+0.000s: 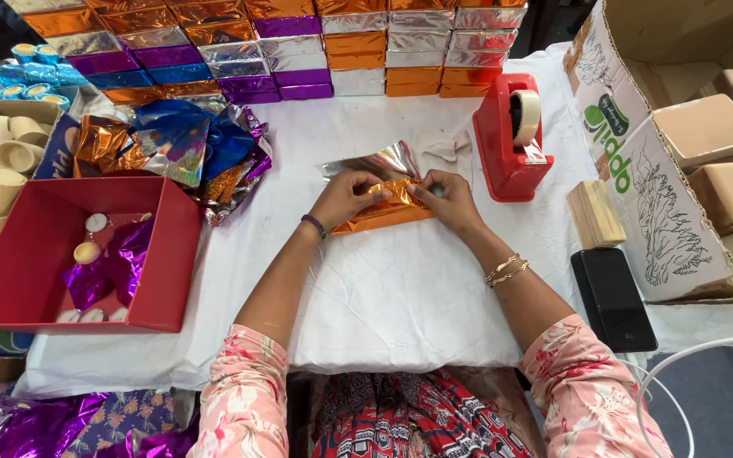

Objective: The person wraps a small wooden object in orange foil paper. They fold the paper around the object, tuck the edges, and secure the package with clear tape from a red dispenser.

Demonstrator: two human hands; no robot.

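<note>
Both hands press on a small flat block partly wrapped in shiny orange foil (383, 214), lying on the white cloth (400, 288) in front of me. My left hand (343, 197) holds the foil's left side, fingers folded over the top edge. My right hand (450, 198) pinches the foil at the right end. A silver flap of the sheet (371, 164) sticks out behind the hands.
A red tape dispenser (511, 140) stands right of the hands. Rows of foil-wrapped blocks (299, 47) line the back. A red tray (36, 254) with purple foil sits left, loose foil sheets (171, 144) behind it. A cardboard box (680, 153), wooden block (594, 214) and black phone (612, 298) lie right.
</note>
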